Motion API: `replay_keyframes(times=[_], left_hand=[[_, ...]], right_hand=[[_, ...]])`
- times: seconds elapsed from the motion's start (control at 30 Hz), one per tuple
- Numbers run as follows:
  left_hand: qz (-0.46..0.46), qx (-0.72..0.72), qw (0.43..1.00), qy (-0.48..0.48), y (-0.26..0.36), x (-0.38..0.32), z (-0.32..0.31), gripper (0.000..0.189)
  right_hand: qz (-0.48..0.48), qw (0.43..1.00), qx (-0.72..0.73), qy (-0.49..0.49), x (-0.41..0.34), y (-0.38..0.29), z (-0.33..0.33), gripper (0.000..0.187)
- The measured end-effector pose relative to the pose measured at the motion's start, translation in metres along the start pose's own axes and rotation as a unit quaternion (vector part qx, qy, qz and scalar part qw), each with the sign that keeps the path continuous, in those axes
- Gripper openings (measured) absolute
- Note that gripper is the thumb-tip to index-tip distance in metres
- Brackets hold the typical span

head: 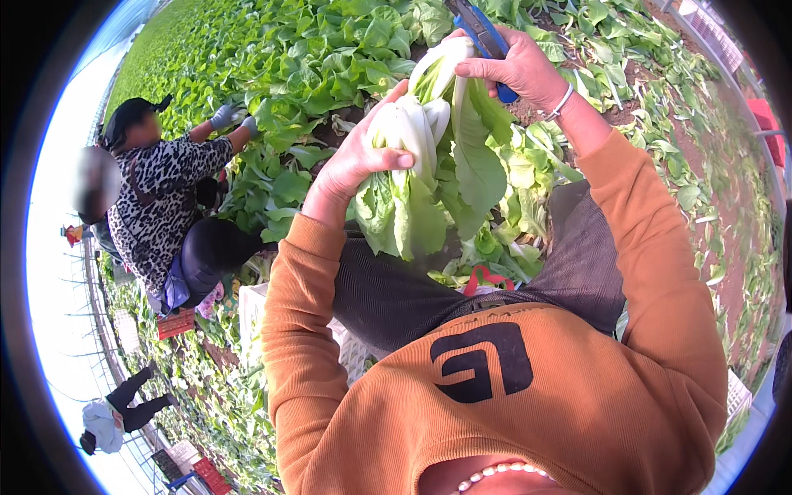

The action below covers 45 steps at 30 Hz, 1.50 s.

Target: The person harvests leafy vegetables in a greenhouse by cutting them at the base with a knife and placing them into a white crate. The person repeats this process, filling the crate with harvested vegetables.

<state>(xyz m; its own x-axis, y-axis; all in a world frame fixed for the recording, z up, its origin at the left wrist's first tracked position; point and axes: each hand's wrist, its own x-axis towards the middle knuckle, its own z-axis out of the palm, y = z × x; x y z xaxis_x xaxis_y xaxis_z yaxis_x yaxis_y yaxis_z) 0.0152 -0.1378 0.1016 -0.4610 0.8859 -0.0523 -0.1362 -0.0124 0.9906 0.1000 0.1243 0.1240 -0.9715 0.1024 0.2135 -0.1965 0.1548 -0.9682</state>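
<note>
My left hand [365, 148] grips a bunch of leafy greens [411, 130] with thick white stalks, thumb across the stalks and the green leaves hanging down. In my right hand [516, 68] is a blue-handled cutting tool [482, 37], its dark upper part pointing up and away; its exact kind I cannot tell. The thumb and fingers of that hand also hold the white base of a second head of greens [442, 65], whose long leaf droops beside the first bunch. Trimmed leaves [523, 179] lie on the ground between my knees.
Uncut greens [334, 55] grow ahead and left. A co-worker [173, 179] in a patterned top and gloves reaches into them, with another person close behind. Cut leaves litter the soil at right. A white crate [349, 349] is beneath me; a red crate [176, 324] stands left.
</note>
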Motion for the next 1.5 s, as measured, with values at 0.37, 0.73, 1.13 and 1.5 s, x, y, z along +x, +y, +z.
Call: replay_keyframes(times=[0.37, 0.73, 1.13, 1.5], left_hand=[[0.076, 0.049, 0.991, 0.101, 0.008, 0.007, 0.010, 0.108], [0.175, 0.163, 0.961, 0.137, -0.004, 0.023, 0.002, 0.115], [0.269, 0.457, 0.804, 0.271, -0.018, 0.035, -0.004, 0.072], [0.167, 0.488, 0.720, 0.464, -0.013, 0.030, -0.021, 0.075]], right_hand=[[0.051, 0.991, -0.121, -0.013, 0.005, 0.008, 0.011, 0.041], [0.084, 0.993, -0.008, 0.079, 0.016, -0.007, 0.057, 0.034], [-0.032, 0.953, -0.299, 0.038, 0.031, 0.007, 0.044, 0.023], [0.072, 0.985, -0.153, 0.042, 0.051, 0.014, 0.025, 0.022]])
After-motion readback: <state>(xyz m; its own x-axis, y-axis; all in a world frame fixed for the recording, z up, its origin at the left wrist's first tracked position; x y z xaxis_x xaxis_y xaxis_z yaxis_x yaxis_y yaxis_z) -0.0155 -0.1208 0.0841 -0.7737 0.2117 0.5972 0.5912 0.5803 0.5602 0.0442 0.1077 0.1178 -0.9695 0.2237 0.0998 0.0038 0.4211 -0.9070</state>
